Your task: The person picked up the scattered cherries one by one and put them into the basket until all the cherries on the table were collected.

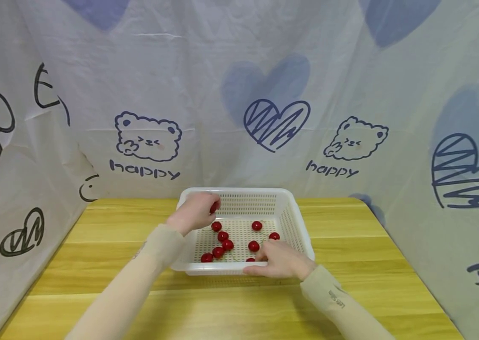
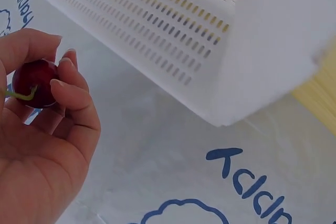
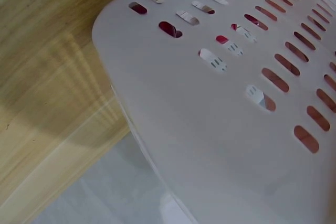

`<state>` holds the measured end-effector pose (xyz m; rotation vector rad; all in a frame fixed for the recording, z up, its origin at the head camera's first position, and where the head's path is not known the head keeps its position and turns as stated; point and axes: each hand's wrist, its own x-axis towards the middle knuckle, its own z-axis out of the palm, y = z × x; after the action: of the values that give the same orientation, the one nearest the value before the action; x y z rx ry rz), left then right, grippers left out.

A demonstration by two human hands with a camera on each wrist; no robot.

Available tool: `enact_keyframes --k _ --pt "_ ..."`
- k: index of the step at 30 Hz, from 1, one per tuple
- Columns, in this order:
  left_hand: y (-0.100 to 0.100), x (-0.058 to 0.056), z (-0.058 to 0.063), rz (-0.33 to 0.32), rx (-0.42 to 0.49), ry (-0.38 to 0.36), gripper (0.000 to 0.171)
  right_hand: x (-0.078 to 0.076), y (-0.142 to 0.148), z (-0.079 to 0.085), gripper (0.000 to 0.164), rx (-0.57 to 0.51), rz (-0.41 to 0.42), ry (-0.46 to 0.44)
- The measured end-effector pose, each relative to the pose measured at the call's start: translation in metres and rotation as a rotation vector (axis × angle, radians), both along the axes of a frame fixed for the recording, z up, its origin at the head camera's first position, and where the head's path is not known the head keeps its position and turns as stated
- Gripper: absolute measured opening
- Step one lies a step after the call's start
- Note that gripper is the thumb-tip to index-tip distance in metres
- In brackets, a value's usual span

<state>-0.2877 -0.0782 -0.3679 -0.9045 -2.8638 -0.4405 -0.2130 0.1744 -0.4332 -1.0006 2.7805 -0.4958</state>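
My left hand is over the left part of a white slotted plastic basket. Its curled fingers and thumb hold a dark red cherry, whose green stem shows in the left wrist view. At the basket's front right, my right hand grips the rim, thumb along the outside and fingers over the inner side. Skin shows through the slots of the basket wall in the right wrist view. Several red cherries lie on the basket floor, among them one cherry close to the right fingers.
The basket is at the back of a yellow wood-grain table. Behind it hangs a pale cloth printed with hearts and bears, which also runs along both sides.
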Motion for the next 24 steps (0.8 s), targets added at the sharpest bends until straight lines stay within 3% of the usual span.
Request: enact_keyframes --k 8,14,19,24 --pt "0.008 -0.005 -0.008 -0.024 -0.002 -0.036 0.019 0.0 -0.001 0.0 0.059 -0.007 0.007 0.006" --pt "0.013 -0.006 -0.011 0.009 -0.008 -0.098 0.028 0.0 0.0 -0.001 0.058 -0.006 0.016 0.013" --pt "0.019 -0.004 -0.009 0.025 -0.001 -0.145 0.026 -0.001 0.0 -0.001 0.059 -0.009 0.009 0.008" --pt "0.026 -0.002 -0.009 0.011 -0.013 -0.143 0.023 -0.001 0.0 -0.001 0.059 -0.01 0.016 0.012"
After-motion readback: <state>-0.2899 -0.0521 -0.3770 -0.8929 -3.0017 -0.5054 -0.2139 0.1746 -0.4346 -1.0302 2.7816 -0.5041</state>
